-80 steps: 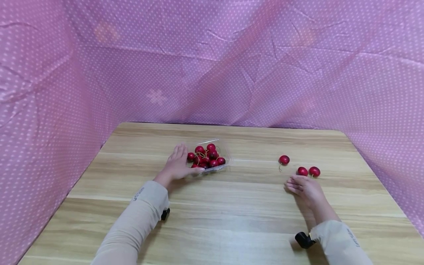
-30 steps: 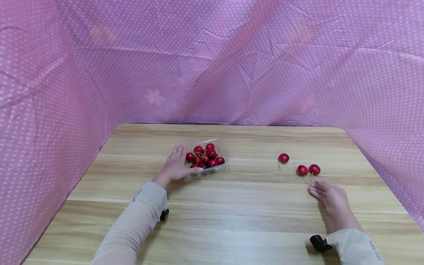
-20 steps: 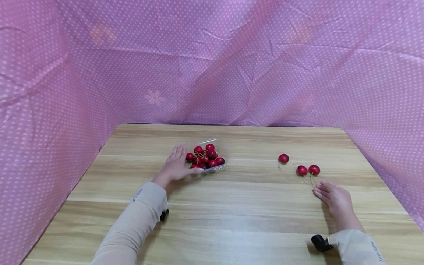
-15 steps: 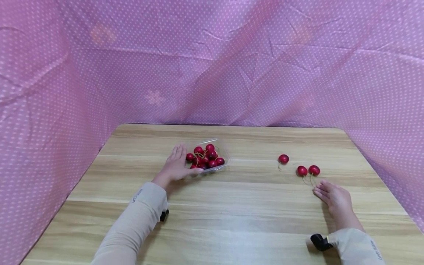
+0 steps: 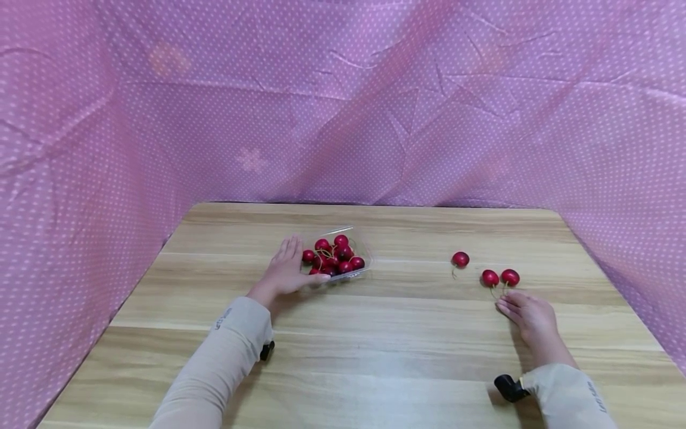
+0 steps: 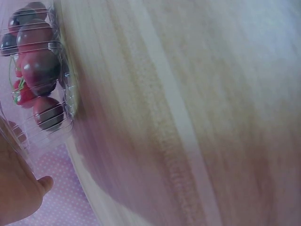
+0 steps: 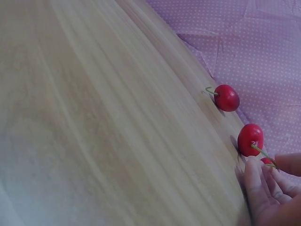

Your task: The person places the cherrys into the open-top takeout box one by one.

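In the head view my left hand (image 5: 284,267) rests at the left corner of a clear plastic box (image 5: 347,276), fingers along its left side and thumb along the front edge. Several dark red cherries (image 5: 345,253) with green stems lie inside. On the right, my right hand (image 5: 530,316) is at the stems of two loose cherries, the left one (image 5: 490,277) and the right one (image 5: 510,277). In the right wrist view the green stem (image 7: 261,151) runs to the thumb tip, and the fingertips curl in close to it. One cherry is mostly hidden behind the fingers.
A third loose cherry (image 5: 460,259) lies behind the pair, its stem towards me. All of this is on a light wooden table (image 5: 375,345). Pink dotted cloth (image 5: 354,119) hangs behind the table and at both sides.
My right hand first went from beside the left cherry of the pair to the right, towards me. Since half a second ago it has come slightly left, closer to the stems. My left hand stays at the box.
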### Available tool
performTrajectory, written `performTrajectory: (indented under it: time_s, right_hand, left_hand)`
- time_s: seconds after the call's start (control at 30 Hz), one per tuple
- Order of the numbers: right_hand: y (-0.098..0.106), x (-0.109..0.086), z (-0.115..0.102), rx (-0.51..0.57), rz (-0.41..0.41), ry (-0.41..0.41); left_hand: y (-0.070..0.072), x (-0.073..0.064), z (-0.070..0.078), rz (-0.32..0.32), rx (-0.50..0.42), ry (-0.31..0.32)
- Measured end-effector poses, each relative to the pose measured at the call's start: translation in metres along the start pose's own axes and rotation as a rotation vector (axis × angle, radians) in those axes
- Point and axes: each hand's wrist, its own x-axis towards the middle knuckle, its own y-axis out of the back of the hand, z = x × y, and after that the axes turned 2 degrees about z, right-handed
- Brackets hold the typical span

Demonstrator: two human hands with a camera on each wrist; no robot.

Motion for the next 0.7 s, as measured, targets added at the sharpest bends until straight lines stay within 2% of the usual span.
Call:
performTrajectory:
  time_s: [0.33, 0.7]
  right_hand:
    - [-0.0038, 0.0012, 0.0001, 0.010, 0.049, -0.023]
    - [-0.0067, 0.0001, -0.0006, 0.112, 0.044, -0.023]
  left_hand:
    - [0.0028, 0.0003, 0.0000, 0.001, -0.008, 0.002]
    - [0.0060, 0.0034, -0.0018, -0.006, -0.008, -0.002]
